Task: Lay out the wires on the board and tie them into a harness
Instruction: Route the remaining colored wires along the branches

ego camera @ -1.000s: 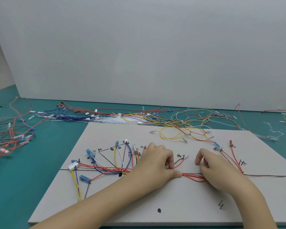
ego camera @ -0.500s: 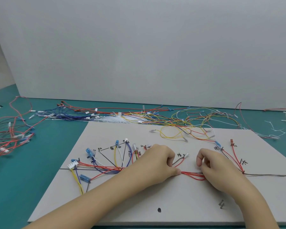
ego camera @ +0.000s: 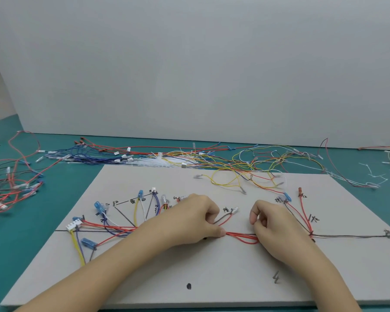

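Note:
A grey board [ego camera: 212, 275] marked with black lines and labels lies in front of me. Coloured wires fan out over its left half, ending in blue terminals and a white connector [ego camera: 73, 225]. A bundle of red wires [ego camera: 241, 235] runs along the board's centre line. My left hand [ego camera: 196, 221] pinches this bundle at its left end with curled fingers. My right hand [ego camera: 277, 226] grips the bundle's right end, fingers curled over it. Further right, red and dark wires [ego camera: 302, 212] fan up from a junction, and one grey wire [ego camera: 351, 236] continues to the right edge.
Loose yellow, orange and white wires [ego camera: 245, 174] spill over the board's far edge. Blue and red wires [ego camera: 95, 154] and white cable ties [ego camera: 153, 163] lie on the teal table behind. A red wire pile [ego camera: 11, 188] sits left. Cut tie ends [ego camera: 374, 176] lie at right.
My left hand has drawn its fingers in and slid slightly left along the red bundle, so more of the bundle shows between my hands. My right hand has barely moved.

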### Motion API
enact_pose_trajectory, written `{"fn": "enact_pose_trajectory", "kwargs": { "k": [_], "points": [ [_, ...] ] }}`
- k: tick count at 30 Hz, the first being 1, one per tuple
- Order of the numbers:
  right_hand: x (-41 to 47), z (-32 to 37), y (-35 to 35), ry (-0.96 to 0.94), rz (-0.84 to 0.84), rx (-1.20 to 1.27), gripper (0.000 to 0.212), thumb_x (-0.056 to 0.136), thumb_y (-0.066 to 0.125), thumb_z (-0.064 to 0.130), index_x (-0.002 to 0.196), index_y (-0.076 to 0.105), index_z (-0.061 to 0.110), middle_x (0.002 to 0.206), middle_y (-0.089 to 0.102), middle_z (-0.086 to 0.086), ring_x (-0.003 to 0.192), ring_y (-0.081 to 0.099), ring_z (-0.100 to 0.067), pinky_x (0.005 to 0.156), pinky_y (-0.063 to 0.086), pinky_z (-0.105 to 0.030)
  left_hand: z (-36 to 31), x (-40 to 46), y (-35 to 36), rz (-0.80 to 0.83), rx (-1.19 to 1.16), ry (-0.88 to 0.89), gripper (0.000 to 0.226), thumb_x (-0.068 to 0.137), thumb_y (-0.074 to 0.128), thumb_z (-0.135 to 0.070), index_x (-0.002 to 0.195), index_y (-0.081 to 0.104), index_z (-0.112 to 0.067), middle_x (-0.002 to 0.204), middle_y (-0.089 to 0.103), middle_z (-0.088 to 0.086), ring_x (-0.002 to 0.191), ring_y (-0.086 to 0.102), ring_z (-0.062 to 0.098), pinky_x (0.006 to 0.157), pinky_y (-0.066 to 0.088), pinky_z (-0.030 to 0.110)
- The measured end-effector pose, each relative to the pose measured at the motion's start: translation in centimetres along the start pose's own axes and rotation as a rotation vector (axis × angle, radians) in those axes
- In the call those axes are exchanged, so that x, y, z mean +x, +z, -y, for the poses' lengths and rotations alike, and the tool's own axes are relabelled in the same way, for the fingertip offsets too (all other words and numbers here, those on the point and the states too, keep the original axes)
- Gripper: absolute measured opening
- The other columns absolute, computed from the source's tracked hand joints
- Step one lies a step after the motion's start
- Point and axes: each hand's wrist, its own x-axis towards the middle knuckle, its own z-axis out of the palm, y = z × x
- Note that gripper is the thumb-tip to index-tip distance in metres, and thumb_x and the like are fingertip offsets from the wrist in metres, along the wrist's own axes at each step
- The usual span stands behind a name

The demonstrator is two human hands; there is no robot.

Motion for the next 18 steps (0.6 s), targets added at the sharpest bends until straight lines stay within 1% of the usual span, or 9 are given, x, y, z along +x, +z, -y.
{"fn": "enact_pose_trajectory", "kwargs": {
  "k": [3, 8, 10, 12, 14, 16, 18],
  "points": [
    [0.3, 1.1, 1.2, -0.043, -0.035, 0.011, 0.025, 0.082, 0.046, 0.005, 0.073, 0.05, 0.029, 0.069, 0.053, 0.006, 0.066, 0.047, -0.006, 0.053, 0.028, -0.019, 1.4, -0.8, -0.7, -0.018, 0.001, -0.001, 0.052, 0.08, 0.074, -0.042, 0.054, 0.037, -0.015, 0.059, 0.047, -0.001, 0.053, 0.035, 0.011, 0.052, 0.03, 0.028],
    [0.8, 2.6, 2.7, -0.06, -0.106, 0.048, 0.023, 0.081, 0.047, 0.004, 0.074, 0.051, 0.026, 0.067, 0.05, 0.009, 0.065, 0.046, -0.004, 0.055, 0.033, -0.016, 3.0, -1.2, -1.9, -0.013, -0.013, -0.037, 0.049, 0.078, 0.076, -0.043, 0.054, 0.041, -0.018, 0.054, 0.046, -0.006, 0.05, 0.035, 0.007, 0.05, 0.029, 0.026],
    [1.1, 2.9, 2.9, -0.054, -0.098, 0.045, 0.021, 0.082, 0.046, 0.005, 0.076, 0.053, 0.024, 0.068, 0.05, 0.009, 0.065, 0.046, -0.003, 0.055, 0.033, -0.015, 3.4, -1.2, -2.3, -0.002, -0.008, -0.058, 0.048, 0.077, 0.076, -0.044, 0.054, 0.042, -0.019, 0.052, 0.044, -0.008, 0.049, 0.035, 0.007, 0.05, 0.029, 0.025],
    [1.3, 3.0, 2.8, -0.031, -0.074, 0.058, 0.021, 0.083, 0.046, 0.006, 0.077, 0.054, 0.025, 0.068, 0.05, 0.009, 0.064, 0.047, -0.004, 0.054, 0.033, -0.015, 3.5, -1.2, -2.5, 0.005, 0.011, -0.076, 0.046, 0.077, 0.076, -0.046, 0.054, 0.045, -0.02, 0.055, 0.049, -0.008, 0.051, 0.039, 0.008, 0.052, 0.033, 0.026],
    [1.3, 3.0, 2.6, -0.001, -0.06, 0.097, 0.022, 0.082, 0.047, 0.006, 0.076, 0.055, 0.026, 0.066, 0.051, 0.008, 0.06, 0.048, -0.005, 0.052, 0.033, -0.016, 3.3, -1.2, -2.6, 0.011, 0.017, -0.072, 0.034, 0.076, 0.077, -0.044, 0.063, 0.053, -0.024, 0.064, 0.057, -0.008, 0.055, 0.047, 0.007, 0.054, 0.038, 0.025],
    [1.4, 3.0, 2.4, 0.019, -0.058, 0.114, 0.022, 0.081, 0.048, 0.006, 0.076, 0.056, 0.026, 0.065, 0.051, 0.008, 0.059, 0.049, -0.006, 0.052, 0.033, -0.017, 2.8, -1.2, -2.6, 0.026, 0.001, -0.041, 0.018, 0.078, 0.077, -0.038, 0.082, 0.061, -0.032, 0.078, 0.061, -0.011, 0.062, 0.052, 0.0, 0.06, 0.041, 0.022],
    [1.3, 2.9, 2.1, 0.046, -0.051, 0.129, 0.017, 0.079, 0.054, 0.01, 0.075, 0.057, 0.026, 0.065, 0.053, 0.008, 0.06, 0.05, -0.005, 0.052, 0.034, -0.019, 2.1, -1.2, -2.5, 0.039, 0.019, 0.021, 0.018, 0.081, 0.074, -0.028, 0.095, 0.066, -0.037, 0.087, 0.059, -0.016, 0.075, 0.054, 0.001, 0.069, 0.045, 0.022]
  ]
}}
